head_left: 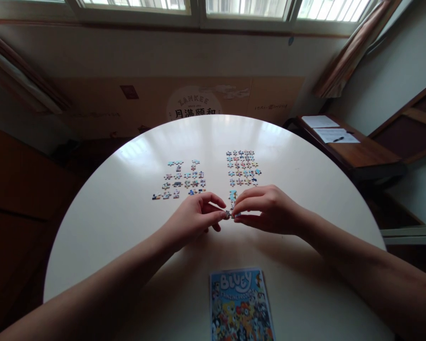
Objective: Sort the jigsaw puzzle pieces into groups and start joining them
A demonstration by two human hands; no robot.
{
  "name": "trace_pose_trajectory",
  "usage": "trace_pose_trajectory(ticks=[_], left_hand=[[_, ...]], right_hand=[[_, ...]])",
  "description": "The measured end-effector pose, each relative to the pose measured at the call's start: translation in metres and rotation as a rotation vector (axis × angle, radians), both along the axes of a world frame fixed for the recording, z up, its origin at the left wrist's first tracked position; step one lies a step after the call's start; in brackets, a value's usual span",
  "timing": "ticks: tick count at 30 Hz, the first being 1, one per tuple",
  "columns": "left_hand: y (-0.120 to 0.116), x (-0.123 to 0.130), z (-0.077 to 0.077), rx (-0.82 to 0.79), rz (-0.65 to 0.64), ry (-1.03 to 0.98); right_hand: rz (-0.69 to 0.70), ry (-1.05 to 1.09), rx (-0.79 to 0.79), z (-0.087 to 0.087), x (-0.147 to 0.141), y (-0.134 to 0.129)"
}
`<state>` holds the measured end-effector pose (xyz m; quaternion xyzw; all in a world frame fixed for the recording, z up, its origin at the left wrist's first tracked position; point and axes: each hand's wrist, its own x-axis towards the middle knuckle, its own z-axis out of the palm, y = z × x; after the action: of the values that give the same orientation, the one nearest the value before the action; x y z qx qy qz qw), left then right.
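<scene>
Near the middle of the round table, my left hand pinches a small jigsaw piece between thumb and fingers. Close against it, my right hand has its fingertips closed on another jigsaw piece; the fingers partly cover it. The two pieces meet or nearly meet; I cannot tell whether they interlock. Just beyond the fingertips lie a few pieces that look joined. Farther out are a loose group of pieces on the left and a tighter block of pieces on the right.
A Bluey picture sheet lies at the near side of the white round table. To the right, a wooden side table bears papers and a pen. A large cardboard panel leans below the windows.
</scene>
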<state>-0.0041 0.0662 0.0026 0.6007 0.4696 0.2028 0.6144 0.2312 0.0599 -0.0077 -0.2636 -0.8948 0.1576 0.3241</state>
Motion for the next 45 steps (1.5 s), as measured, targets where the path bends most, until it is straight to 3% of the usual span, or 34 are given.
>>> trace_pose_trajectory(ticks=[8, 15, 21, 38, 45], left_hand=[[-0.002, 0.001, -0.001, 0.058, -0.047, -0.013], [-0.001, -0.005, -0.014, 0.685, -0.139, 0.348], [-0.001, -0.006, -0.024, 0.901, -0.283, 0.424], [-0.007, -0.004, -0.023, 1.040, -0.357, 0.534], [-0.017, 0.000, -0.012, 1.132, -0.467, 0.730]], right_hand=[[0.006, -0.061, 0.067, 0.006, 0.002, -0.003], [0.045, -0.219, -0.078, 0.008, 0.016, 0.002], [0.064, -0.264, -0.126, 0.001, 0.014, 0.004], [0.021, -0.304, -0.111, -0.002, 0.013, 0.004], [-0.015, -0.354, -0.103, 0.001, 0.011, 0.001]])
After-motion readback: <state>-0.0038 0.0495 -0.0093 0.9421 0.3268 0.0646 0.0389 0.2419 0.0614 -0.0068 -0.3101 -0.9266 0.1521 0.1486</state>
